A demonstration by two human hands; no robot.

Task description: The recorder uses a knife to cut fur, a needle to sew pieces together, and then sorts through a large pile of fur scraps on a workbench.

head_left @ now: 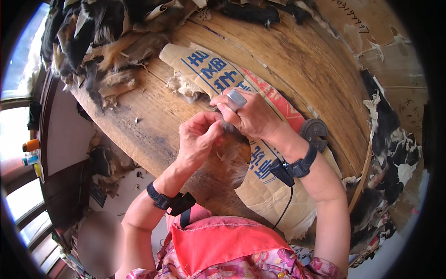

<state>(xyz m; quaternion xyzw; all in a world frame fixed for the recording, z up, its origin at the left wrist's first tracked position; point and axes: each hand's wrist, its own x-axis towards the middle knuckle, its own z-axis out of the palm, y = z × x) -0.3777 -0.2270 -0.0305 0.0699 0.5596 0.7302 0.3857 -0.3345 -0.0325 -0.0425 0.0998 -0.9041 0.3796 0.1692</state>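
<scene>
Seen from above, a person's two bare hands meet over a round wooden bench [153, 116]. The left hand [197, 139] has its fingers [204, 122] curled and pressed together, pinching a small tuft of pale fur [227, 126] between thumb and fingertips. The right hand [251, 114] reaches in from the other side, its fingers also closed on the same tuft, so the two hands touch; a grey metal guard [236, 99] sits on one right finger (it looks like a thimble-like cap). Just below the hands lies a fluffy tan pelt piece [234, 158], resting on a flattened brown paper sack [260, 186] printed in blue and red that covers the middle of the bench. Each wrist wears a black band with a small device. A heap of dark and tan fur scraps [102, 42] lies at the bench's far left edge, and more dark scraps [390, 153] lie beyond its right edge. A small round dark weight [313, 130] sits near the right wrist.
</scene>
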